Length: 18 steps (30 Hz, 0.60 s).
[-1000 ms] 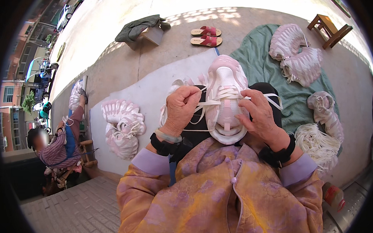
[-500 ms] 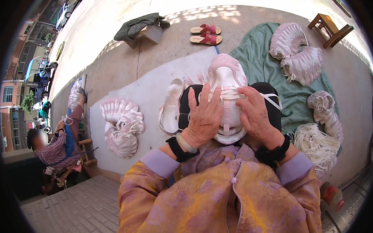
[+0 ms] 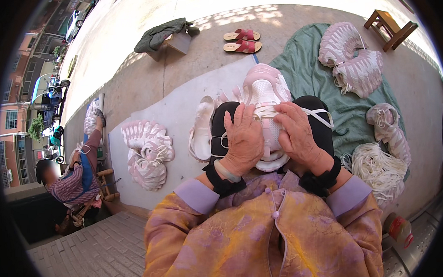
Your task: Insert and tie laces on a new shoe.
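Note:
A pink and white sneaker [image 3: 264,87] rests on my lap between my dark-trousered knees, toe pointing away from me. White shoelace [image 3: 265,110] crosses its upper, and a loose loop runs out past my right hand over the right knee. My left hand [image 3: 244,141] lies along the left side of the lacing, fingertips at the lace and thumb hidden. From the right, my right hand [image 3: 298,136] bends its fingers onto the same lace, pinching it. Beside my left knee sits another pale sneaker [image 3: 201,129], its opening facing up.
Rows of pink and white sneakers [image 3: 149,153] lie on a pale sheet at left; more sneakers [image 3: 358,72] lie on a green cloth [image 3: 302,62] at right. A heap of white laces [image 3: 376,169] is near my right elbow. Red sandals [image 3: 242,41] and a wooden stool [image 3: 389,29] stand beyond. Another person [image 3: 76,180] sits far left.
My left hand's fingers have drawn closer together at the lacing. My right hand has shifted slightly left and up along the lace. The whole view has tilted a little.

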Tool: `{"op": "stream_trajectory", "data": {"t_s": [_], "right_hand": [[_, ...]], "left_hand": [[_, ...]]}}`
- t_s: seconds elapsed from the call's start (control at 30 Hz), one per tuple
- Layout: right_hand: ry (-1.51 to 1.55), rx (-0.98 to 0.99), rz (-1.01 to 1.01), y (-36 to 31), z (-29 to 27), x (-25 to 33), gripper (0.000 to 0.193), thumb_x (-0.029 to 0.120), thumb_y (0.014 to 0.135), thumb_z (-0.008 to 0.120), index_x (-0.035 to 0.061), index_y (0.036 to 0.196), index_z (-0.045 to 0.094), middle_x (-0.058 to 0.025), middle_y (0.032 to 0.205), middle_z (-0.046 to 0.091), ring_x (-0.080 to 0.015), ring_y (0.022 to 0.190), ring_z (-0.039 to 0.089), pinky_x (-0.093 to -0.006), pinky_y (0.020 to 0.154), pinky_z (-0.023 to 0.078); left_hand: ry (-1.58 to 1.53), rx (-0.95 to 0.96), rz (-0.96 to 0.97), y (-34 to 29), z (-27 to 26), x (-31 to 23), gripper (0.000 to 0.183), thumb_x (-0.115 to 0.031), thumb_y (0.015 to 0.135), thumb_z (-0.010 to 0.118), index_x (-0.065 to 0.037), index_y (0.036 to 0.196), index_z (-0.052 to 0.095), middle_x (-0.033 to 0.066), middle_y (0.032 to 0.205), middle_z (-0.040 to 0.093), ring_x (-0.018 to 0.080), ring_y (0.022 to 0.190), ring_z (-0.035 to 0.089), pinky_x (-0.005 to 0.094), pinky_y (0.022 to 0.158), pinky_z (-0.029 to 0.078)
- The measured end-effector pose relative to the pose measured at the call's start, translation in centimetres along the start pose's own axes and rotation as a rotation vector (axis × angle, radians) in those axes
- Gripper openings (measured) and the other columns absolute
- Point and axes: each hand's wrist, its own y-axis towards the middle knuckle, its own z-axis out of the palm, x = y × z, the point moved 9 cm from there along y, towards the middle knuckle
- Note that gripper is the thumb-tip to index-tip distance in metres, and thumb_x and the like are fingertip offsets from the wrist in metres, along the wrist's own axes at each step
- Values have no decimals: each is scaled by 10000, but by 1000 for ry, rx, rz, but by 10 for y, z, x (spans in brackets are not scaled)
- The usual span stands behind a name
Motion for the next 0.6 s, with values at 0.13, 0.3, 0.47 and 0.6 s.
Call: {"op": "stream_trajectory", "data": {"t_s": [0.13, 0.3, 0.47, 0.6], "right_hand": [[-40, 4, -17, 0, -1, 2, 314, 67, 657, 533, -9, 961, 564, -163, 1126, 529, -349, 1128, 475, -456, 969, 348], [-72, 5, -41, -1, -4, 3, 322, 70, 653, 536, -6, 965, 563, -160, 1129, 529, -337, 1125, 477, -453, 968, 346], [-44, 2, -31, -3, -3, 0, 328, 64, 652, 529, -9, 969, 562, -163, 1132, 528, -338, 1124, 475, -452, 972, 342], [12, -1, -8, -5, -3, -2, 334, 56, 651, 524, -18, 975, 561, -173, 1131, 525, -348, 1118, 477, -453, 980, 337]], "left_hand": [[90, -27, 7, 0, 0, -2, 169, -112, 722, 584, 2, 847, 583, 227, 1256, 484, 393, 1216, 408, 593, 1001, 228], [98, -24, 6, 2, 2, -4, 181, -112, 732, 574, 11, 864, 585, 235, 1248, 491, 394, 1209, 419, 586, 1009, 223], [-92, -24, -36, -4, 4, 8, 157, -95, 781, 560, -3, 898, 608, 220, 1271, 484, 410, 1219, 402, 552, 1024, 226], [-287, 41, -32, -4, 5, 14, 127, -102, 804, 578, -57, 906, 638, 206, 1285, 472, 426, 1220, 387, 532, 1022, 239]]}}
